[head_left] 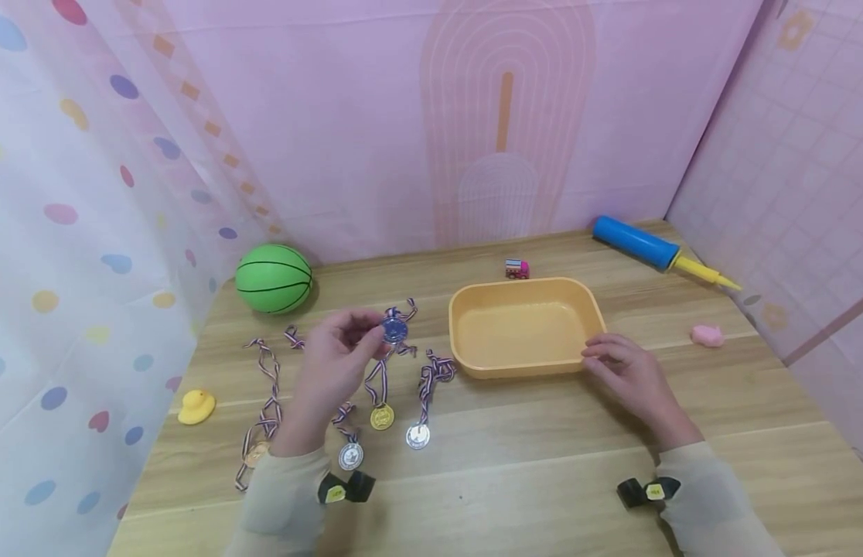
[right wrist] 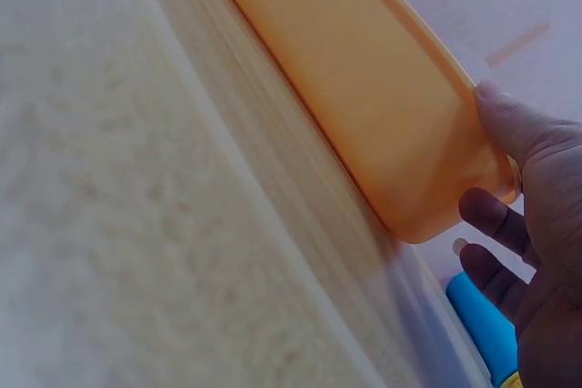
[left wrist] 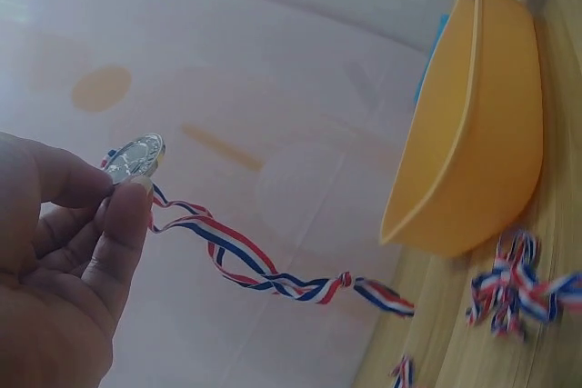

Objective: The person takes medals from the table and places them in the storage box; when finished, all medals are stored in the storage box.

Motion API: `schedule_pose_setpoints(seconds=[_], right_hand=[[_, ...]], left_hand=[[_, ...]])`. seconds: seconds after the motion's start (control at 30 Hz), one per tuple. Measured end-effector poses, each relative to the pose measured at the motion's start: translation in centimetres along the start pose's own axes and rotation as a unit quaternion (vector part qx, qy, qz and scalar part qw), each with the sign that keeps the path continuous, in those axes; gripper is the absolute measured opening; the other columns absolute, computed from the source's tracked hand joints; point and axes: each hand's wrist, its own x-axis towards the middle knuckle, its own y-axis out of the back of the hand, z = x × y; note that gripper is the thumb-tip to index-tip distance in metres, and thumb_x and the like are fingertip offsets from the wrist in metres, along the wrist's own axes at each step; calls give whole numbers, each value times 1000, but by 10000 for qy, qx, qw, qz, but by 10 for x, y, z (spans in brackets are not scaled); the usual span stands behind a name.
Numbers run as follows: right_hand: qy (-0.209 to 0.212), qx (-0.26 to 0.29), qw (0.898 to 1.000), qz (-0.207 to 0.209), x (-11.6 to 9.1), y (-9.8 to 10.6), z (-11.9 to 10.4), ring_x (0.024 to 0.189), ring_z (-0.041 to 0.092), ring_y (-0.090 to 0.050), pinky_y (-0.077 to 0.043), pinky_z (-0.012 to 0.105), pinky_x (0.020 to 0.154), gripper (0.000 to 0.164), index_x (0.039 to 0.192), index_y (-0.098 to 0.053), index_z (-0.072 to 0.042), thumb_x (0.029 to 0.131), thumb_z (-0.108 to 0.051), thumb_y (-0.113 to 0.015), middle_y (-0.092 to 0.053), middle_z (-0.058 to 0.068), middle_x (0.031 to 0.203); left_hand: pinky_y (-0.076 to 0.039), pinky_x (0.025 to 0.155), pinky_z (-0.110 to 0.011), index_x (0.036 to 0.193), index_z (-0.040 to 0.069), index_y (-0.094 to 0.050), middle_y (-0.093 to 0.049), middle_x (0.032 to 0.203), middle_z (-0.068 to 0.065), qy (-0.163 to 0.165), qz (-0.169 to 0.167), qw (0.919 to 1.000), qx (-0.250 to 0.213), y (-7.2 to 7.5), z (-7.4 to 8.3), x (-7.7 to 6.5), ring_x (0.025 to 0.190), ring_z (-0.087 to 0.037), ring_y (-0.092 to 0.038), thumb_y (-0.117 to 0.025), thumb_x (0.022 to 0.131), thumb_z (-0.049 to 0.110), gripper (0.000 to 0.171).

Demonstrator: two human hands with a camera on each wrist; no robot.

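Held a silver medal (left wrist: 135,159) in the left hand (head_left: 337,348), pinched by its disc between thumb and fingers, raised above the worktop (head_left: 515,480) to the left of the orange tray (head_left: 522,369), with a knotted striped ribbon (left wrist: 244,250) trailing from it. Gripped the tray's rim lightly at its near right corner with the right hand (head_left: 629,379), thumb against the outer wall, other fingers bent; could not tell how firmly. Saw a gold medal (head_left: 382,417) and two more silver medals (head_left: 417,435) lying between tray and left edge, and a partly hidden medal (head_left: 256,454) beside the left sleeve (head_left: 285,503). Noted also a green ball (head_left: 274,279) at the back left corner and a blue pump (head_left: 636,243) by the back right one. Judged the step in hand to be carrying this single medal while steadying the tray. Reckoned the next move to call for an unbroken pinch, a still tray, and care against snagging the loose ribbon on its neighbours.
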Motion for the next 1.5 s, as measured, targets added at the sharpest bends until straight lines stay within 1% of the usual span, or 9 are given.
schedule_pose_setpoints(seconds=[0.13,0.27,0.43,0.73,0.83,0.97,1.13,1.37,1.5], right_hand=[[-23,47,10000,-23,0,0,2,103,19,-58,-41,4,82,12,98,-72,-11,87,-15,-72,-65,4,111],[-29,78,10000,-21,1,-1,3,102,19,-58,-42,4,81,12,98,-72,-11,86,-14,-73,-64,4,111],[3,113,9999,11,1,0,4,102,19,-58,-42,4,82,12,97,-72,-10,86,-13,-73,-64,4,111],[-52,109,9999,6,-2,0,5,101,16,-57,-42,5,82,11,98,-72,-10,87,-13,-72,-64,3,111],[-27,94,10000,12,-3,0,5,101,17,-58,-42,5,82,11,98,-72,-10,87,-12,-72,-64,3,111],[-46,111,9999,18,-3,0,4,101,18,-58,-43,5,82,11,98,-72,-10,87,-12,-72,-65,3,110],[-43,125,9999,4,-2,1,2,102,18,-58,-43,6,82,11,98,-73,-9,88,-12,-71,-65,4,110],[-109,84,9999,-70,0,0,1,104,19,-58,-42,6,82,12,99,-72,-9,89,-15,-69,-65,3,112],[-229,122,9995,-168,-1,-1,1,106,21,-59,-43,7,83,13,100,-72,-10,90,-19,-69,-64,2,114]], left_hand=[[-57,72,-31,107,-1,-61,-62,98,-17,40,-269,9989,-382,-20,6,10,79,-24,-63,-60,91,-1,16],[-57,72,-32,105,0,-62,-62,97,-15,-18,-512,9971,-555,-44,11,20,77,-24,-63,-61,90,-2,14],[-57,68,-31,102,-2,-62,-62,94,-15,-129,-776,9926,-924,-76,9,34,73,-21,-63,-60,90,-5,13],[-56,66,-28,103,-3,-61,-61,92,-11,214,-966,9841,-1475,-125,1,56,69,-14,-62,-60,91,-3,12],[-57,68,-34,104,-4,-60,-60,93,-12,280,-1074,9798,-1660,-137,1,59,69,-15,-61,-60,92,-2,13],[-57,72,-37,103,-2,-62,-60,95,-11,286,-1159,9781,-1706,-151,5,64,71,-16,-62,-61,91,-3,12],[-57,69,-30,100,2,-65,-62,93,-9,297,-1074,9816,-1550,-168,3,71,70,-17,-63,-63,90,-2,10],[-58,63,-32,95,0,-66,-63,84,-7,307,-985,9867,-1253,-192,-21,86,64,-15,-62,-64,88,-4,8],[-58,63,-40,92,1,-68,-64,78,-6,503,-967,9911,-764,-201,-36,92,62,-18,-62,-66,87,-3,7]])
